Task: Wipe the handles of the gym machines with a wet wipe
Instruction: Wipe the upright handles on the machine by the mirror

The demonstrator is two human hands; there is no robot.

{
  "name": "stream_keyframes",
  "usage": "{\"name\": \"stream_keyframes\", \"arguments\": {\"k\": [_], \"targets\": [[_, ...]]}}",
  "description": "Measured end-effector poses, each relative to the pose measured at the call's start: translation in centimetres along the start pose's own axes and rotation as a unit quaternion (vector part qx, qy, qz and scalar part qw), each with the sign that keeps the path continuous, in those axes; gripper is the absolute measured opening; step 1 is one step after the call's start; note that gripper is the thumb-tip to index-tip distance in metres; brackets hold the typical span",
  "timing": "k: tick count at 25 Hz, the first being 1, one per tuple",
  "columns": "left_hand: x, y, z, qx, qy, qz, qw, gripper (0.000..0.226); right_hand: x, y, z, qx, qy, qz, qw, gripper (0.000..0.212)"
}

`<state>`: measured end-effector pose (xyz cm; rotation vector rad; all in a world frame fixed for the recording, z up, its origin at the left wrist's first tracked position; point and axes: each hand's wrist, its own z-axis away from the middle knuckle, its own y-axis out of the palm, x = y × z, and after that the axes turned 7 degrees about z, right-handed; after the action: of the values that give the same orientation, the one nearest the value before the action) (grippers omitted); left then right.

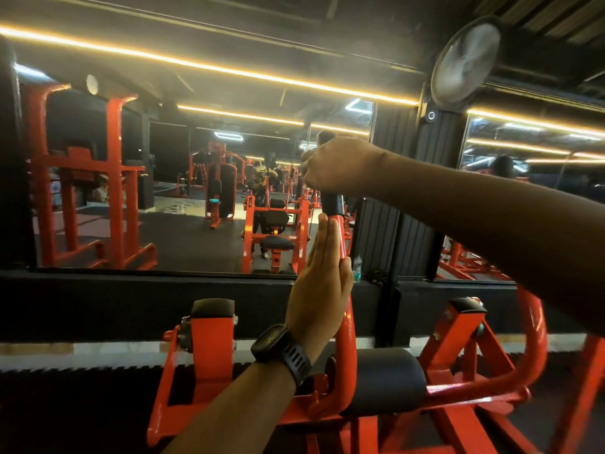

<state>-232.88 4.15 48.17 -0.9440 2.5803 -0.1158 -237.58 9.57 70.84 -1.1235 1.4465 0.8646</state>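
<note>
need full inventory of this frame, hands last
upright bar: 1, red, centre
handle grip: 1, black, top of upright bar
large pad: 1, black, lower centre-right
small pads: 2, black, on red brackets either side
water bottle: 1, clear, ledge right of bar
wall fan: 1, grey, upper right
mirror: 1 large, wall ahead left
light strips: several, yellow, ceiling
wet wipe: none visible
watch: 1, black, left wrist
left hand: flat against bar below grip
right hand: gripping handle grip

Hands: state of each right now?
Left hand: open, straight fingers flat against the red bar.
Right hand: closed, fingers curled round the black handle.
</note>
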Motion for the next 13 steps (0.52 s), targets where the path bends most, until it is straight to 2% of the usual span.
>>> {"name": "stream_keyframes", "arguments": {"k": [4,6,8,9,11,13], "targets": [[0.3,0.3,-0.1,0.005,-0.009,-0.002,1.0,0.061,0.2,-0.4,0.0,-0.002,0.087,-0.061,0.994,0.044],[0.3,0.3,0.0,0.009,-0.012,-0.005,1.0,0.061,1.1,-0.4,0.6,-0.002,0.086,-0.083,0.993,0.046],[0.3,0.2,0.0,0.012,-0.014,-0.005,1.0,0.061,1.6,0.2,1.6,-0.041,0.086,-0.122,0.988,0.048],[0.3,0.1,-0.1,0.013,-0.013,-0.005,1.0,0.062,1.5,0.8,2.0,-0.069,0.122,-0.158,0.978,0.048],[0.3,0.1,-0.1,0.014,-0.014,-0.009,1.0,0.062,1.9,1.1,2.2,-0.124,0.239,-0.257,0.928,0.044],[0.0,-0.1,-0.1,0.015,-0.025,-0.01,1.0,0.063,3.9,0.4,1.4,-0.174,0.353,-0.371,0.841,0.038]]}}
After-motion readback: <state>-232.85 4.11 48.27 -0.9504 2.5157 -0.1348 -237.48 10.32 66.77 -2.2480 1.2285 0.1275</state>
